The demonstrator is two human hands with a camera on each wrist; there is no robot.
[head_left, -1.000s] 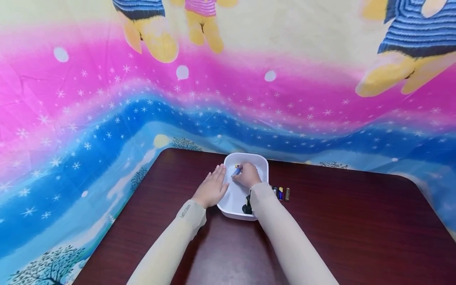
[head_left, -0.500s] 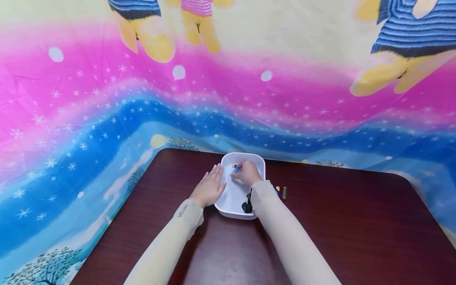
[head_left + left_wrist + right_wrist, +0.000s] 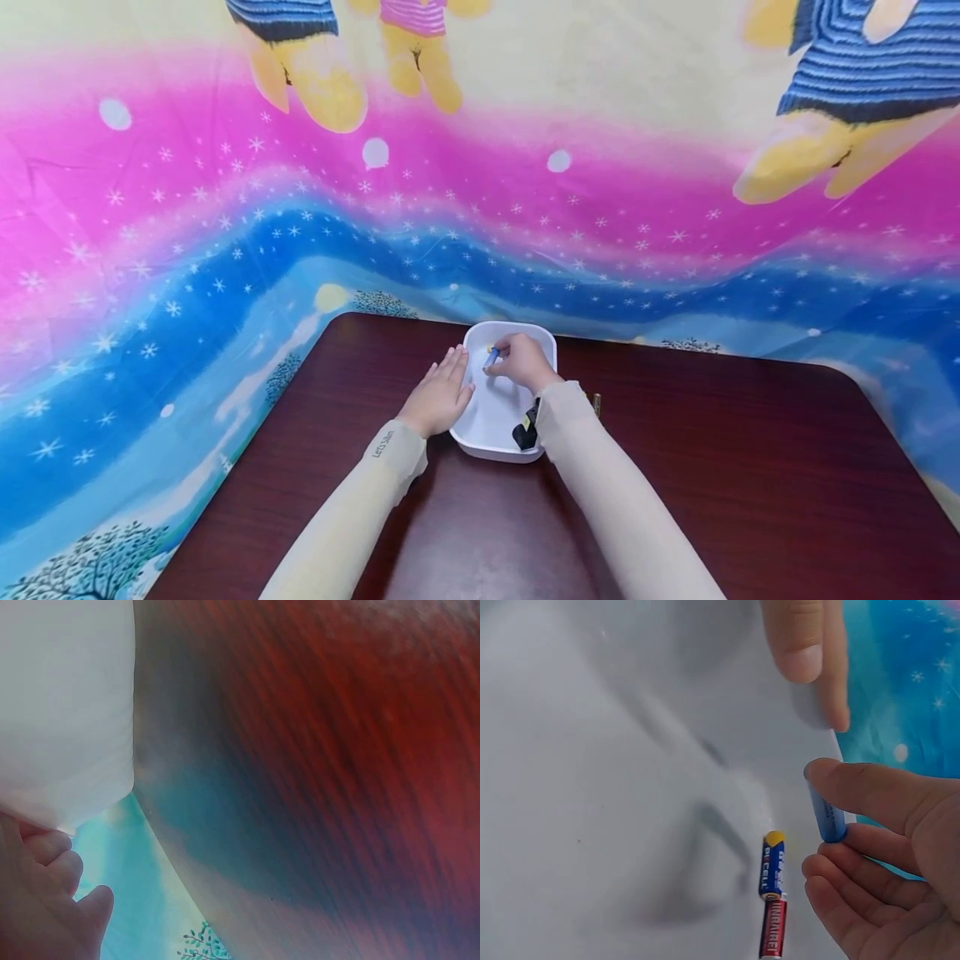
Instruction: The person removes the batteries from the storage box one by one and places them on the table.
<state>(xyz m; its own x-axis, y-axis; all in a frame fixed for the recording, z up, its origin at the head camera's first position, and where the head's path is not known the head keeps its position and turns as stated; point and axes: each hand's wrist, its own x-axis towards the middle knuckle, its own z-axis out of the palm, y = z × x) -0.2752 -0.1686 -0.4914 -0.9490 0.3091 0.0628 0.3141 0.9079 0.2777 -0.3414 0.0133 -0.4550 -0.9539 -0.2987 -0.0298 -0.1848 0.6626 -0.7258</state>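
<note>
A white plastic tub point(image 3: 487, 421) stands near the table's far edge. Inside it, my right hand point(image 3: 522, 362) pinches a light-blue battery point(image 3: 829, 814) between thumb and fingers, with the battery nearly upright in the right wrist view. Two more batteries lie end to end on the tub's floor in that view: a blue one with a yellow end point(image 3: 772, 866) and a red one point(image 3: 773, 930). With straight fingers, my left hand point(image 3: 437, 396) rests against the tub's left rim. Its fingertips point(image 3: 804, 664) also show in the right wrist view.
Right of the tub, a gold-coloured battery point(image 3: 597, 404) lies on the dark red-brown table point(image 3: 735, 467), partly behind the right sleeve. A black object with a yellow mark point(image 3: 527, 429) sits by the right cuff. A patterned cloth point(image 3: 480, 208) hangs behind the table.
My right hand has lifted slightly and turned the light-blue battery steeper. The right sleeve now covers most of the batteries beside the tub. My left hand keeps its place on the rim.
</note>
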